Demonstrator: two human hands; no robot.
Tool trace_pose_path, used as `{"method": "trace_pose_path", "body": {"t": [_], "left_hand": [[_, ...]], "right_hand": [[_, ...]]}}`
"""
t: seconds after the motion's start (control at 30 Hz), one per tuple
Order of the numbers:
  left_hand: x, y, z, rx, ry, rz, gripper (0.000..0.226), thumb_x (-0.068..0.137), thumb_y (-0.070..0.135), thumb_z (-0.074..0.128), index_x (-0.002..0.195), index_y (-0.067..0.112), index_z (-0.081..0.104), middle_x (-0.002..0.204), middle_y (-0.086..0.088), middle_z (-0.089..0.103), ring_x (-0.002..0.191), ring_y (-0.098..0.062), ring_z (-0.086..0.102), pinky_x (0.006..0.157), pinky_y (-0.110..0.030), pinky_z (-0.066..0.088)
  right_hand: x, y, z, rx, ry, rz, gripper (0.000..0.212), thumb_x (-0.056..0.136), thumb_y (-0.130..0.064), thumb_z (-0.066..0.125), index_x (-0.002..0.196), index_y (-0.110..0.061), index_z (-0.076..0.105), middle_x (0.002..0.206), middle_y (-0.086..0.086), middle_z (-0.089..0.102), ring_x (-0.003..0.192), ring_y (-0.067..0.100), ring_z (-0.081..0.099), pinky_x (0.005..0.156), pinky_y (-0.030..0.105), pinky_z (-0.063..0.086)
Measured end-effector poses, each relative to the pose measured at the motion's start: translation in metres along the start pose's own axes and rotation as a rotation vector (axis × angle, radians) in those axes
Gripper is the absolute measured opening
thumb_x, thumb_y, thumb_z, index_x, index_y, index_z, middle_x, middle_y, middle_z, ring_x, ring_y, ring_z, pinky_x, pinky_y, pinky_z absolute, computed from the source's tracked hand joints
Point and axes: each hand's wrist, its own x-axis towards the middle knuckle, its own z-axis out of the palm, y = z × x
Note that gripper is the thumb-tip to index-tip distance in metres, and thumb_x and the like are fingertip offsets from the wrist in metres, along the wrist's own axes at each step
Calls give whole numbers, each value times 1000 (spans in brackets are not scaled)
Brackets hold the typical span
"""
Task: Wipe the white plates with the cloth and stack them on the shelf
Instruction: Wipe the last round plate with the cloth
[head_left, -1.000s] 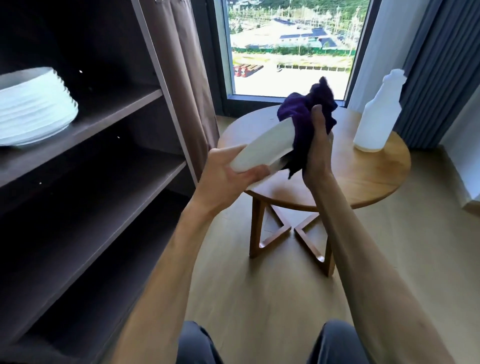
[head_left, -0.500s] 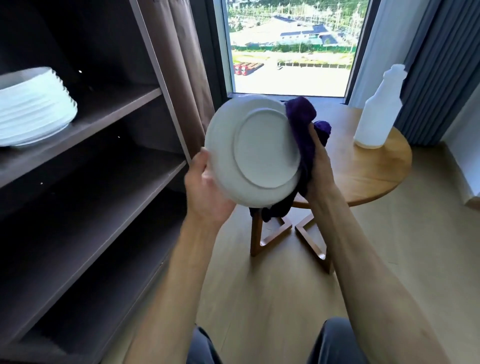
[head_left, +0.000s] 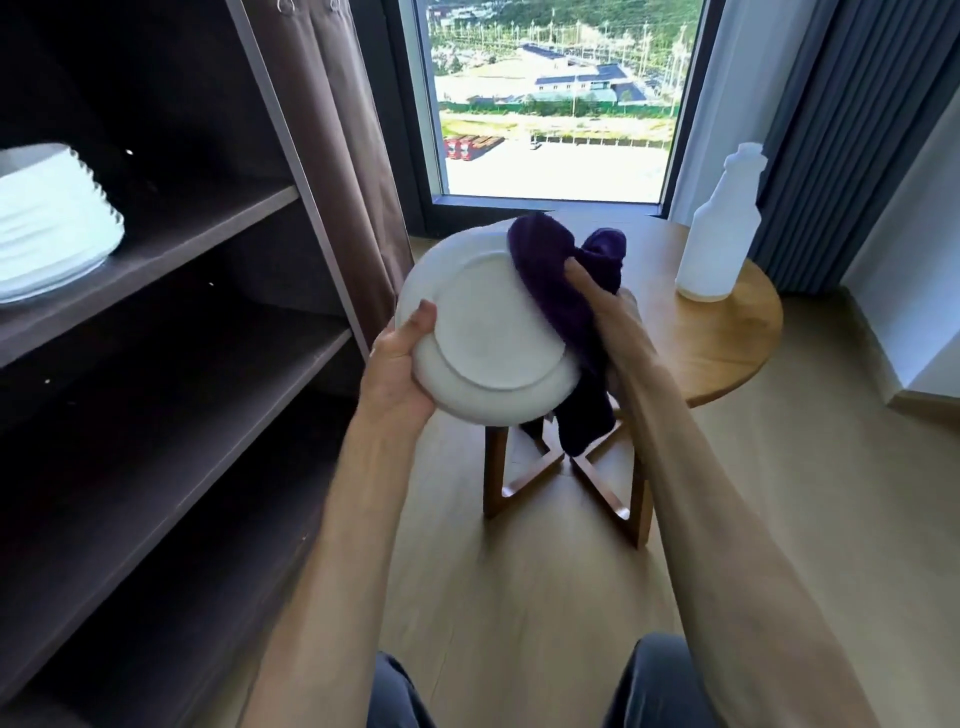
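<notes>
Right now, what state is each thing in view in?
White plate: held in the air, underside toward the camera.
Left hand: grips the plate's left rim.
Right hand: presses the purple cloth on the plate's upper right.
Plate stack: on the upper shelf.
Spray bottle: upright on the round table, no nozzle visible.

I was looking into a room of a home or serviced flat, high up. A tall window (head_left: 553, 98) gave onto fields and low-roofed buildings far below. Grey pleated curtains (head_left: 841, 135) hung at its right, a brown curtain (head_left: 353, 156) at its left. A small round wooden side table (head_left: 727, 332) stood on pale wood flooring (head_left: 519, 571). A dark open shelving unit (head_left: 171, 322) carried a stack of white plates (head_left: 47, 218).
</notes>
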Motion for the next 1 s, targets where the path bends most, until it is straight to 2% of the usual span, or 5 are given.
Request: {"method": "trace_pose_path", "body": {"t": [0.17, 0.4, 0.57, 0.83, 1.0], "left_hand": [[-8, -28, -2, -81, 46, 35, 97, 53, 35, 99, 136, 2, 61, 131, -20, 67, 121, -35, 65, 96, -46, 57], [-9, 10, -21, 233, -206, -196, 65, 39, 30, 101, 97, 6, 82, 96, -16, 77, 85, -30, 76, 72, -39, 62], [0, 1, -9, 295, -105, -32, 52, 67, 18, 91, 110, -1, 70, 97, -16, 75, 83, -31, 74, 71, -43, 63], [-11, -25, 19, 151, 253, 49, 91, 66, 26, 91, 142, 3, 46, 132, -25, 61, 113, -41, 68, 84, -53, 61], [-12, -29, 42, 223, 328, 115, 20, 96, 20, 68, 101, 26, 49, 104, -4, 64, 93, -22, 68, 80, -41, 61]], "right_hand": [[-5, 27, 5, 309, 77, 70, 55, 86, -31, 79, 127, 1, 64, 121, 21, 71, 109, 40, 69, 91, 54, 57], [-4, -6, -17, -105, -264, 39, 22, 81, -21, 77, 100, -9, 73, 88, 11, 74, 76, 23, 70, 72, 33, 60], [11, 15, 3, -418, 149, -101, 43, 87, -60, 60, 100, -22, 74, 92, -3, 73, 89, 18, 67, 84, 37, 52], [-14, 65, 13, -505, 270, -333, 46, 99, -50, 50, 130, -17, 55, 123, 0, 61, 115, 16, 56, 103, 35, 42], [-32, 82, 25, -543, 138, -583, 15, 96, -56, 49, 101, -43, 54, 109, -9, 62, 109, 22, 58, 96, 54, 46]]}}
